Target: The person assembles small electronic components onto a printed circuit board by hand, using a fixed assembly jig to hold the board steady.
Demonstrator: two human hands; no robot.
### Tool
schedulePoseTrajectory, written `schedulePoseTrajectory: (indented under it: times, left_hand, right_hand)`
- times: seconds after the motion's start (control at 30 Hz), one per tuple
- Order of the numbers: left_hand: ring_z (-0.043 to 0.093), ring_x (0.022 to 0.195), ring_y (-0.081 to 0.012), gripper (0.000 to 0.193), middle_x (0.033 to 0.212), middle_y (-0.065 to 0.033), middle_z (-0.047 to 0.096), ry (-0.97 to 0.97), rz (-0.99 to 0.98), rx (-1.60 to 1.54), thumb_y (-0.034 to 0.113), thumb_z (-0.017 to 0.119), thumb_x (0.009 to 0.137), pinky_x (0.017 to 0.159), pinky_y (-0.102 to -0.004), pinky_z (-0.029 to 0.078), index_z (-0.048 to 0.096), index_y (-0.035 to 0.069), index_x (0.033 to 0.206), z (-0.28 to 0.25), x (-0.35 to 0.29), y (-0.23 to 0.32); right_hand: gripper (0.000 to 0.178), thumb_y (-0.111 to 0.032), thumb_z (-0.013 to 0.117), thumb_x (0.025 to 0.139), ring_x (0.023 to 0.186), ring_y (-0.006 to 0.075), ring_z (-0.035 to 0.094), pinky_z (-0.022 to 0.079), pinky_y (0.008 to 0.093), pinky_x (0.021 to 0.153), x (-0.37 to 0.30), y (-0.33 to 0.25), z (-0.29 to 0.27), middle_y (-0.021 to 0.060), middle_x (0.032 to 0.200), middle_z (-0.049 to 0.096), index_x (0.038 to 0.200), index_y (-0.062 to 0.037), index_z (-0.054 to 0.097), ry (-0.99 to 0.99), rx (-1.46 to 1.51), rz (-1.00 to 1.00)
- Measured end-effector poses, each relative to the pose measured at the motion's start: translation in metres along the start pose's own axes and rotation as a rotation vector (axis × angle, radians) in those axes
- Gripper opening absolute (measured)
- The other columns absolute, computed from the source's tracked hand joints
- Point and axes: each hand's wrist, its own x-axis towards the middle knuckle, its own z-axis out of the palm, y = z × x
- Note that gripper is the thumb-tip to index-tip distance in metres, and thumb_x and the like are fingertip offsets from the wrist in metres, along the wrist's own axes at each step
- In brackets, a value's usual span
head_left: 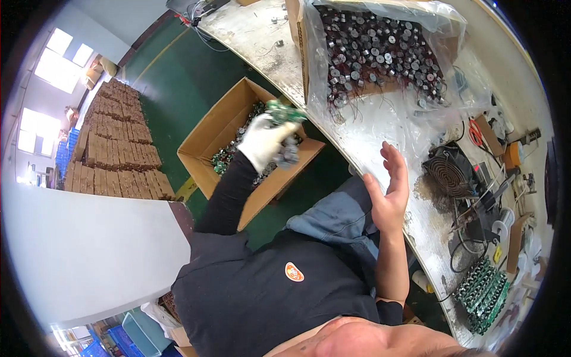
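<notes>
My left hand [260, 143], in a white glove, is closed around a bunch of green circuit boards [284, 113], somewhat blurred. Grey round parts [288, 153] hang below the same hand. It is above an open cardboard box [196, 149], which holds more green boards and small round metal parts. My bare right hand [391, 199] is raised by the workbench edge, fingers extended and thumb apart, with nothing in it.
On the workbench [369, 128], a plastic-lined carton [305, 59] holds many small round metal parts with wires. A black fan [449, 172], red-handled tool [474, 131] and stacked green boards [483, 294] lie along the right. Stacked brown cartons [116, 143] line the floor at left.
</notes>
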Motion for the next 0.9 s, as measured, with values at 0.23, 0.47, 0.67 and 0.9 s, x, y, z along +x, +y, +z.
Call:
schedulePoseTrajectory:
  times: [0.23,0.47,0.67,0.9]
  left_hand:
    - [0.060,0.076,-0.0145,0.008,0.081,-0.0053,0.066,0.666,0.333,0.433,0.007,0.063,0.086,0.071,-0.0302,0.045,0.063,0.002,0.093,-0.093,0.106,-0.082]
    - [0.040,0.129,-0.0387,0.048,0.134,-0.0262,0.045,0.436,-0.339,1.320,0.018,0.059,0.080,0.106,-0.0450,0.034,0.052,-0.003,0.122,-0.081,0.167,-0.152]
    - [0.066,0.076,-0.0185,0.023,0.091,-0.0124,0.069,0.250,0.369,0.547,0.012,0.069,0.082,0.072,-0.0280,0.052,0.065,-0.001,0.101,0.019,0.053,-0.060]
    - [0.062,0.084,-0.0315,0.027,0.098,-0.0133,0.060,-0.049,1.021,1.172,0.004,0.063,0.074,0.072,-0.0390,0.051,0.063,0.006,0.101,0.101,0.074,0.009]
  right_hand:
    - [0.063,-0.013,0.072,0.080,0.122,0.0246,0.048,0.035,0.0371,0.102,-0.004,0.000,0.005,0.0137,0.133,0.050,0.134,-0.0003,0.042,-0.047,0.105,0.021]
    - [0.057,-0.010,0.073,0.079,0.113,0.0215,0.054,0.042,0.0338,0.095,-0.020,0.000,-0.008,0.0128,0.127,0.055,0.129,0.0007,0.047,-0.075,0.036,0.032]
    - [0.037,-0.004,0.070,0.081,0.093,0.0162,0.062,0.049,0.0288,0.085,-0.053,0.005,-0.024,0.0093,0.103,0.066,0.114,0.0014,0.057,-0.214,0.222,0.209]
    - [0.038,-0.004,0.071,0.080,0.095,0.0175,0.063,0.049,0.0304,0.086,-0.071,-0.012,-0.052,0.0102,0.104,0.066,0.116,0.0018,0.057,-0.262,0.130,0.255]
